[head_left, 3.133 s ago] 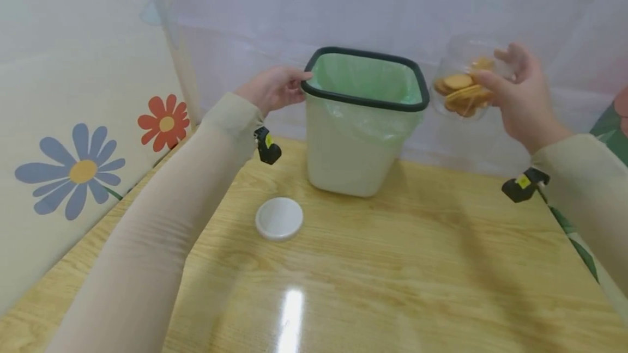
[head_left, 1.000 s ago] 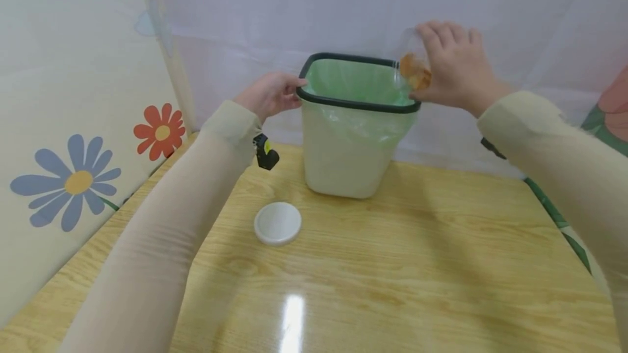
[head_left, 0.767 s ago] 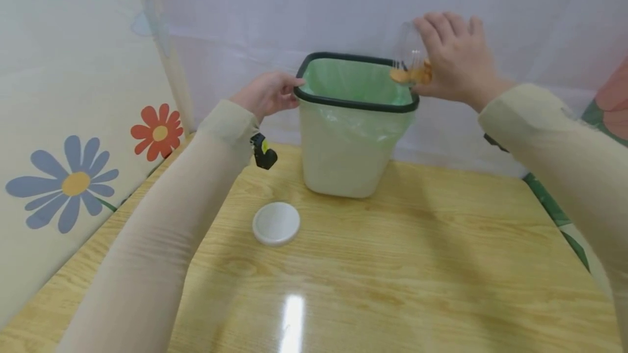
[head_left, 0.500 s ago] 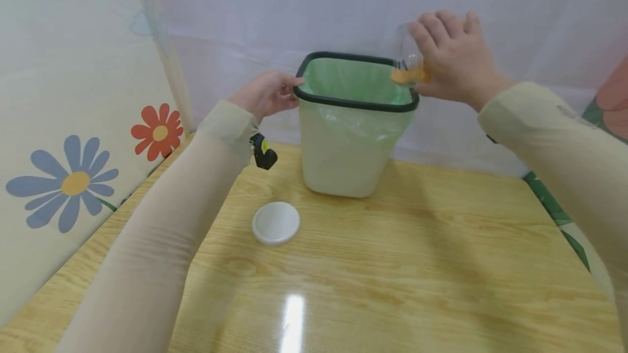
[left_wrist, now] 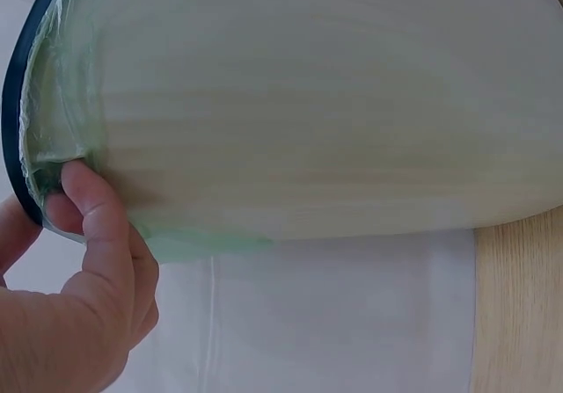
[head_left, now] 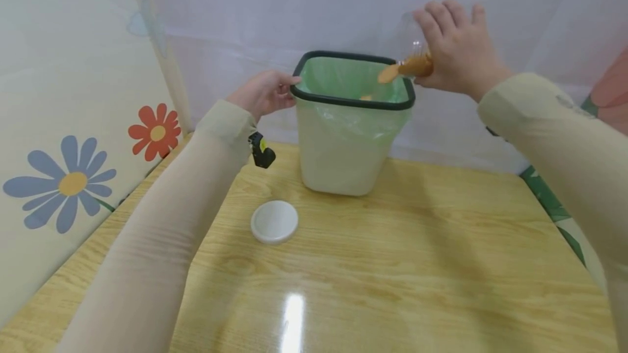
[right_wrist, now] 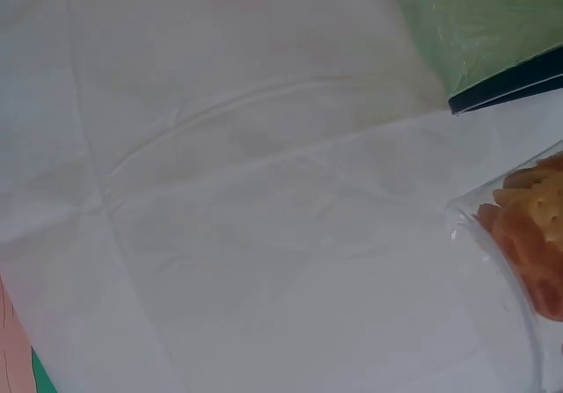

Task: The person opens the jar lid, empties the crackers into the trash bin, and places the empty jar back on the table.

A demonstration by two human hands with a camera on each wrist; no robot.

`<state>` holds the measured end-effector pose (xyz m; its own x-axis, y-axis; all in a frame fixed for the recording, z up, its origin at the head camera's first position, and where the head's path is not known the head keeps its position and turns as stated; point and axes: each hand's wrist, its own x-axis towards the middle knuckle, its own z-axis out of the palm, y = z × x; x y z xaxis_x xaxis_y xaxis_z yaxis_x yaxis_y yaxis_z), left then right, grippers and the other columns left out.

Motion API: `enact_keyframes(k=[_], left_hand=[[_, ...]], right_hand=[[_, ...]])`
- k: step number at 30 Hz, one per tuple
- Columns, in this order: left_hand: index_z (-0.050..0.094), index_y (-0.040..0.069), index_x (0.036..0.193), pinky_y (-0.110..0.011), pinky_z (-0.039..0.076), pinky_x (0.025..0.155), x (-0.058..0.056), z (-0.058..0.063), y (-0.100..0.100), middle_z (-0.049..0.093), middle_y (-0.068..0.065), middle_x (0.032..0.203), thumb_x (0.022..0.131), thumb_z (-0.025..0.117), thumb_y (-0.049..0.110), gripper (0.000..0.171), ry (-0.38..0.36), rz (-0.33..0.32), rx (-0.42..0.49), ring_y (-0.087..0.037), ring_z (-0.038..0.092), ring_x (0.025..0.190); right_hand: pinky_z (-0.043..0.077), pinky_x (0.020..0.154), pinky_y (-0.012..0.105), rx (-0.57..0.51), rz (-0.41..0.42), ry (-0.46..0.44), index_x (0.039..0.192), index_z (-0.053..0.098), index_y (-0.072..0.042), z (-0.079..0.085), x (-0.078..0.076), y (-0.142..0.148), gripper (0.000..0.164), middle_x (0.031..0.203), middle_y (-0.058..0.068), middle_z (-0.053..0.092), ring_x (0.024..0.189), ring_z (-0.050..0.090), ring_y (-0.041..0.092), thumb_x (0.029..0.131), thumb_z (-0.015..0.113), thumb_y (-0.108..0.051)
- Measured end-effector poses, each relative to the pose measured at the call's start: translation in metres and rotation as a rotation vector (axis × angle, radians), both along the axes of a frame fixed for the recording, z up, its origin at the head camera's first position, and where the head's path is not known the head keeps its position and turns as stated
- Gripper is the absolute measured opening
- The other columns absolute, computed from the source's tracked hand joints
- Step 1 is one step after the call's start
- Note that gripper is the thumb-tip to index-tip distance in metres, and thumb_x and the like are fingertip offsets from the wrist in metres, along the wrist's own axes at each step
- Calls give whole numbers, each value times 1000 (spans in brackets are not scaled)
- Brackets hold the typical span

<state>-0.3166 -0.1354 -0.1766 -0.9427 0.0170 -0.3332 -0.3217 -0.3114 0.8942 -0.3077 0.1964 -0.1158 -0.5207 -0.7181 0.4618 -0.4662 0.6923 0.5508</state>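
Clear, rigid-walled jar (head_left: 410, 30), tipped with its mouth toward the left hand (head_left: 267, 93) and enclosed by the right hand (head_left: 458, 50), whose fingers curl over its wall. Orange-brown biscuits (head_left: 417, 65) crowd the lower side of the jar, and one juts past its mouth, over the opening of the bin (head_left: 343, 148). A blurred orange patch (head_left: 366, 97) within that opening is probably another biscuit. The tilt likely lets the contents slide out by their own weight, and the low position beside the rim (head_left: 350, 102) likely limits scatter.

The left hand pinches the opposite side of the rim, thumb above and fingers beneath; this hold presumably steadies the bin and keeps the green liner (head_left: 338, 78) from slipping inward. Below the left hand, nearer the wearer, a white lid (head_left: 275, 222) lies flat on the tabletop (head_left: 392, 266), well apart from both hands.

Edges and room: the opening spans the gap between the hands; white cloth (head_left: 270, 15) hangs behind both. Free space extends above the right hand and to its outer side. Whether the jar touches the rim cannot be told.
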Motion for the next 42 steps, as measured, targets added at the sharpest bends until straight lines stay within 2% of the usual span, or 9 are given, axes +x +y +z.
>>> enact_keyframes(k=[4,12,19,24,27,31,39,42], left_hand=[[49,8,103,-25,46,55,0,0,-1,43,-2,72,95,60,1,15,6,-7,3,-14,42,68],[48,9,101,-26,45,55,2,0,-2,41,-3,69,95,59,3,14,14,-8,-9,-15,40,69],[50,8,104,-25,46,55,1,1,0,45,-3,82,94,60,0,16,2,0,15,-13,43,69],[50,7,106,-22,46,56,-1,4,3,44,-4,94,94,59,-3,18,-35,22,75,-10,43,66],[49,7,108,-21,46,56,-3,5,5,44,-4,95,93,59,-5,22,-70,34,114,-11,44,68],[48,10,114,-22,47,55,-4,5,4,43,-4,93,93,59,-5,28,-98,45,118,-11,43,71],[48,11,117,-22,47,54,-2,5,0,43,-3,91,93,59,-4,30,-94,54,87,-11,43,67],[49,10,119,-21,48,56,-1,6,0,44,-4,92,93,59,-5,31,-94,55,88,-11,44,71]], right_hand=[[23,101,73,-3,-36,-16,145,21,4,1,0,0,106,140,31,31,129,30,49,69,87,-28],[24,101,73,-11,-26,-7,145,21,4,4,2,-1,103,140,31,30,128,30,49,71,85,-27],[22,103,73,34,-53,-16,146,20,4,5,4,-1,106,141,32,30,129,29,49,70,87,-28],[21,104,71,75,-68,-7,148,20,3,2,6,0,106,143,31,31,131,29,48,72,87,-28],[21,104,71,87,-63,-6,147,21,3,1,6,0,105,143,31,31,131,29,48,72,87,-28],[21,104,70,116,-64,4,147,21,3,0,6,-2,104,143,31,31,131,29,49,72,87,-27],[32,97,72,137,55,80,142,27,3,1,2,-11,96,137,31,37,125,36,49,73,85,-30],[30,97,73,122,76,80,141,27,3,1,0,-13,95,136,31,37,125,36,49,74,84,-30]])
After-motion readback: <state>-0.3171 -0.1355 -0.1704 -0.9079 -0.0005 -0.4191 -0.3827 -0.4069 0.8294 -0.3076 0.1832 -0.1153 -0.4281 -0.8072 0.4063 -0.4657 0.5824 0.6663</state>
